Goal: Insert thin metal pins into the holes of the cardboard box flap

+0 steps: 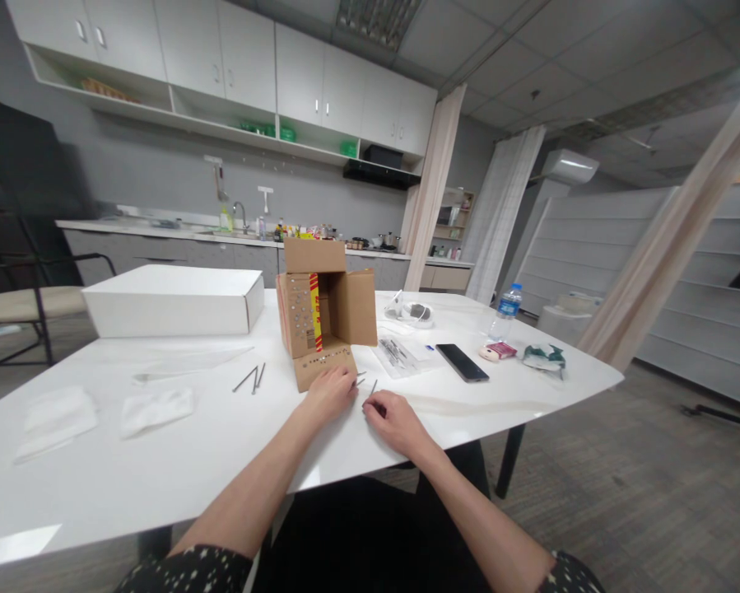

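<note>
A small brown cardboard box [323, 317] lies on its side on the white table [221, 436], its flaps open toward me. My left hand [331, 393] rests flat on the table against the box's lower flap, fingers spread over a few thin metal nails [361, 378]. My right hand [391, 418] sits just to the right, fingertips pinched at a nail [373, 387] lying on the table. A few more nails [253, 379] lie left of the box.
A flat white box [175, 301] stands at the back left. White cloths [156, 409] lie at the left. A clear bag [394, 354], black phone [462, 362], water bottle [505, 311] and small items sit to the right. Kitchen counter behind.
</note>
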### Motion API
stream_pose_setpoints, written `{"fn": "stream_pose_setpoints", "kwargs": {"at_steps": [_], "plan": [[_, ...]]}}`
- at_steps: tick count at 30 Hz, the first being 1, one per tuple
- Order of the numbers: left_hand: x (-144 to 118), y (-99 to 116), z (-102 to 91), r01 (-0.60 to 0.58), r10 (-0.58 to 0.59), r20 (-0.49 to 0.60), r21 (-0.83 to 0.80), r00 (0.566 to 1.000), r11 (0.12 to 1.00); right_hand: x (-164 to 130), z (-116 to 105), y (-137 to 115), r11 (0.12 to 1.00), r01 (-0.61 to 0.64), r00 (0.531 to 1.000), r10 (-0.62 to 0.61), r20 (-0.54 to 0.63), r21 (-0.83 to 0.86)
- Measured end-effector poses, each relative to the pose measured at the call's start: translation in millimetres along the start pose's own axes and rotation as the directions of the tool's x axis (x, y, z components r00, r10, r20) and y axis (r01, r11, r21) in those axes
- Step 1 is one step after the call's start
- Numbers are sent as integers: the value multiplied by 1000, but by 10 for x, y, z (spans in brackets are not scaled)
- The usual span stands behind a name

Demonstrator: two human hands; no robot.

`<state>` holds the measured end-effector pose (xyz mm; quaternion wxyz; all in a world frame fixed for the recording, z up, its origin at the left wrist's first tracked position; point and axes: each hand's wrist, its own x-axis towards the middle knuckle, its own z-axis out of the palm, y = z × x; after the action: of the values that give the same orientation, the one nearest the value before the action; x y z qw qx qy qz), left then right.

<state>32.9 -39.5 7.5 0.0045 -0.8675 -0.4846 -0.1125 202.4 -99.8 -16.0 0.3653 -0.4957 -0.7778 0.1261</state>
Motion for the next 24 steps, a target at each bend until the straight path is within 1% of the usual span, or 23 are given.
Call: {"fn": "stream_pose_setpoints", "kwargs": {"at_steps": [3, 12, 17, 20, 24], "plan": [[18, -12, 7, 6, -6, 14, 3, 1000, 1000, -2, 3, 5, 1000, -4, 1000, 4, 2, -2], [51, -31, 99, 25, -26, 14, 100, 1000, 995, 6, -27, -39, 1000, -15, 1000, 15, 10, 12], [38, -17, 135, 53, -48, -39, 147, 998, 988, 3, -13, -29, 1000, -22, 1000, 22, 12, 16], [48, 0, 90, 69, -63, -52, 122, 997, 990, 0, -4, -9, 1000, -12, 1000, 12, 5, 17], [76, 22, 12, 53, -52, -39, 43, 998, 998, 2, -9, -4, 1000, -2, 1000, 2, -1, 22]]}}
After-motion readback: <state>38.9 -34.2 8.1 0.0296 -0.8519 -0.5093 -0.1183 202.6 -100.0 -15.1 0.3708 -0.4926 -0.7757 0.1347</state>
